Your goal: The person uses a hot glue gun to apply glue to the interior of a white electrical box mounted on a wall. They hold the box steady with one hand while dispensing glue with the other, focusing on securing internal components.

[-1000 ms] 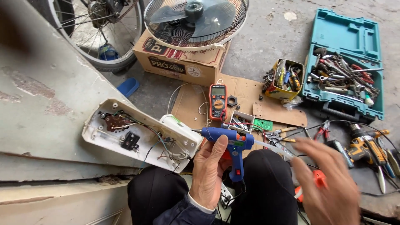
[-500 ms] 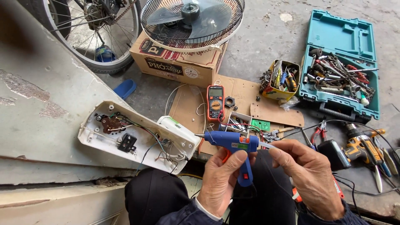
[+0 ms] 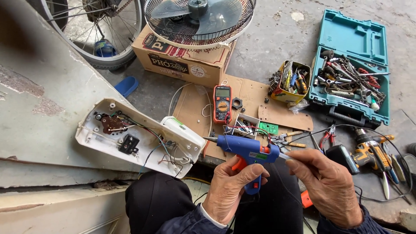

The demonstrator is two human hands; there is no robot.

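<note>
Far left, a white plastic housing (image 3: 138,141) lies open and tilted against a grey slab, its wiring and a black switch exposed; its right end sits just beside the glue gun's nozzle.

The left hand (image 3: 229,190) rises from a dark sleeve, palm toward the camera. Its grip is closed around the handle of the blue glue gun (image 3: 247,154), thumb laid across the front of the handle near the orange trigger. The gun is held level above the person's lap, nozzle pointing left toward the housing.

The right hand (image 3: 327,186) is held with its back upward, fingers curled. Its fingertips pinch closed on the glue stick (image 3: 282,156) protruding from the rear of the gun.

Behind the gun on the floor, a cardboard sheet (image 3: 251,93) carries a red multimeter (image 3: 222,103) and a small green circuit board (image 3: 268,128). Further right stand a yellow tin of tools (image 3: 291,82), an open teal tool case (image 3: 351,73) and a cordless drill (image 3: 368,149).
</note>
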